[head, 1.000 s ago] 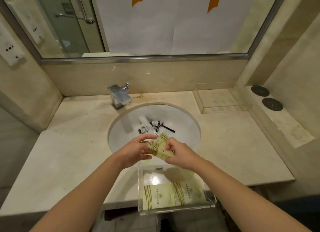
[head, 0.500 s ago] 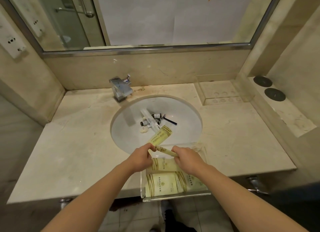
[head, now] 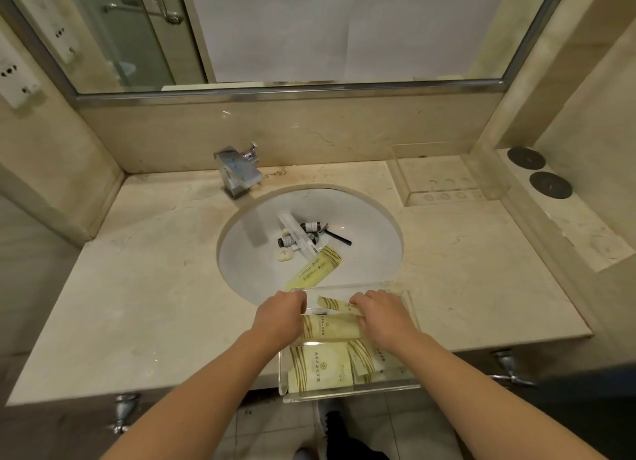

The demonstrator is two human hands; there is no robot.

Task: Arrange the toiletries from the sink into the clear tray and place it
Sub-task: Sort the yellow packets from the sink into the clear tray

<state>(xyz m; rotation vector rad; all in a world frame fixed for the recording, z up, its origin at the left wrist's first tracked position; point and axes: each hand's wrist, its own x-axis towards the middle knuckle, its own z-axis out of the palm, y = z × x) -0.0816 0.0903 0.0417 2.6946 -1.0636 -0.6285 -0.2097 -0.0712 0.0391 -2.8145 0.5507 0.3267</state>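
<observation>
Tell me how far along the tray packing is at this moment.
Partly done. Yellow sachets already lie in the clear tray. In hand: the left hand and right hand are setting a narrow yellow packet into it. Left in the sink: a yellow tube, small dark bottles, a white wrapped stick, soap, a black item. Tray not yet placed.

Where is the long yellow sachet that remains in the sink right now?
Head view: the long yellow sachet lies slanted on the near slope of the white sink basin, just below the small dark bottles and beyond the clear tray.
</observation>
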